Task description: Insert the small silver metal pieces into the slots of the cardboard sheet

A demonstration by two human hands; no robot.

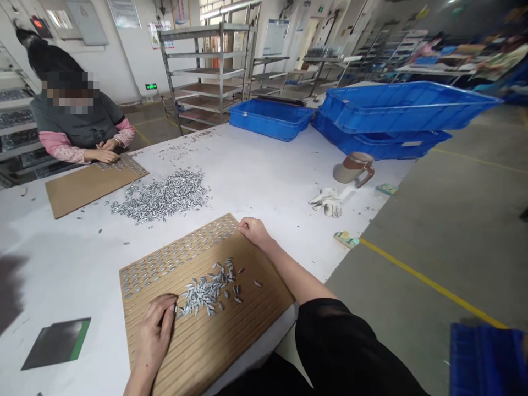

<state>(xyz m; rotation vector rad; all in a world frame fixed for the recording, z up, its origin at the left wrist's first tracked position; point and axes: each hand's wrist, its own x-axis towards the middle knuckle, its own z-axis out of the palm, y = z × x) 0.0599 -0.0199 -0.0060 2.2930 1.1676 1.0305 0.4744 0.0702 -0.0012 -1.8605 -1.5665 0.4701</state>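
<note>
A brown slotted board (231, 330) lies on the white table (256, 176) in front of me. Its far rows hold small metal pieces in their slots. A loose heap of small silvery metal pieces (206, 291) rests in the middle of the board. My left hand (154, 333) lies on the board just left of the heap, fingers together and touching the nearest pieces. My right hand (253, 230) is curled at the board's far right corner, fingers bent down on the edge.
A larger pile of metal pieces (163, 195) lies mid-table. Another person (74, 118) works at a second board (88, 184) far left. Blue bins (270, 118) and stacked blue trays (396, 110) stand at the back, with a jug (355, 168), gloves (328, 201) and a dark card (58, 344).
</note>
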